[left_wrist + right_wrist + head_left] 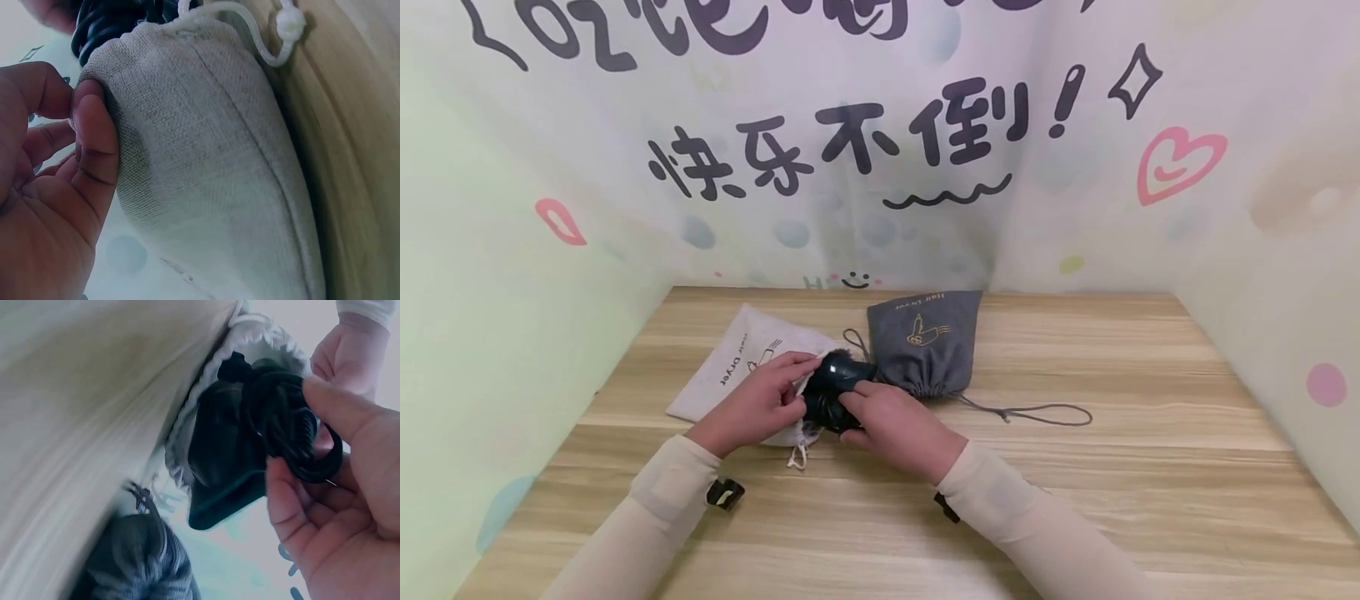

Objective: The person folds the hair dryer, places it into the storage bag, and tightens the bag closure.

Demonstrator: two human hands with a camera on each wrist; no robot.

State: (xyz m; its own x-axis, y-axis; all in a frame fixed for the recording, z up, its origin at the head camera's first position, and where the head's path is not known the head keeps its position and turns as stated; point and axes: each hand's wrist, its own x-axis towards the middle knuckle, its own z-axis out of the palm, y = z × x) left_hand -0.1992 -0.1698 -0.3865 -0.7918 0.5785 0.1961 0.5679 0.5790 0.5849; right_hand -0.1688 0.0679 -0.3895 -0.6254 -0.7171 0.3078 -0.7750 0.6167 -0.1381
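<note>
A light beige drawstring bag (707,379) printed "Hair Dryer" lies on the left of the table, its gathered mouth turned right. My left hand (752,402) pinches the rim of that mouth between thumb and fingers, as the left wrist view shows on the cloth (194,137). Part of a dark, glossy hair dryer (842,373) sits inside the opening, and the rest sticks out. My right hand (898,425) holds the dryer's coiled black cord (278,419) between thumb and fingers. The dryer's inner part is hidden in the bag.
A dark grey drawstring bag (925,346), also printed "Hair Dryer", lies just behind and right of the dryer. Its cord loop (1052,412) trails right over the wooden table (1112,500). A printed curtain (850,233) stands along the back edge.
</note>
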